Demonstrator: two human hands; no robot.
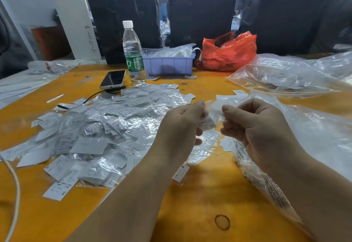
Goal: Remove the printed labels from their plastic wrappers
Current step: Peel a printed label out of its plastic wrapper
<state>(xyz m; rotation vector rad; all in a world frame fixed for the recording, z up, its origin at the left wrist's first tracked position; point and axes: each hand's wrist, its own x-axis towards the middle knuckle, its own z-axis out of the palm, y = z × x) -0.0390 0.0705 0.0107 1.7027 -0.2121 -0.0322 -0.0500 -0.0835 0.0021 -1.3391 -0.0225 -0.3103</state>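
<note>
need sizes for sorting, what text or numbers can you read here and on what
"S" on the loose label at the pile's near-left edge.
"S" on the label below the left hand.
"XL" on a label in the pile.
Handwritten digits on the white board: unclear.
Bottle label and fine print: too small.

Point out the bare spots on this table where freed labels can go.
Bare orange table lies near the front edge, around the dark ring mark, between the forearms. Another patch lies between the phone and the table's left edge. The label pile crowds centre-left; clear bags cover the right.
</note>
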